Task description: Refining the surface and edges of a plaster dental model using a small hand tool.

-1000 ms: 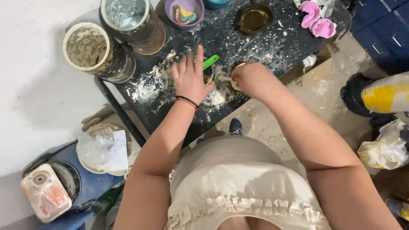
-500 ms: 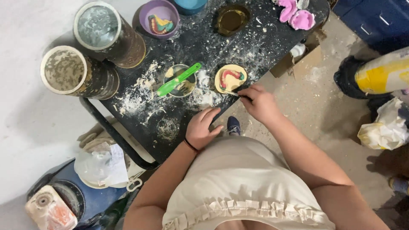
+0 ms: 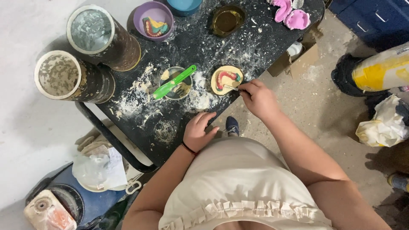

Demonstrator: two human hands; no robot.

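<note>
Gripping thin metal tool [image 3: 232,88] w/ right hand [image 3: 257,99], touching round yellow dental mould [image 3: 226,79]; left hand [image 3: 198,131] is resting loosely curled, empty, on black dusty worktop [image 3: 187,42].

Dental workshop, plaster-dusted black table [image 3: 179,140], denture model [image 3: 227,79], pink tooth casts [image 3: 292,15], crusted plaster tubs [image 3: 74,76], bare concrete floor [image 3: 324,115]

A thin tool [image 3: 231,88] is held in the right hand [image 3: 257,99], its tip on a round mould [image 3: 226,79] with a red arch. The left hand [image 3: 198,131] is rested on the black table [image 3: 179,38] edge. A green spatula [image 3: 174,81] is laid across a small bowl [image 3: 181,90].
</note>
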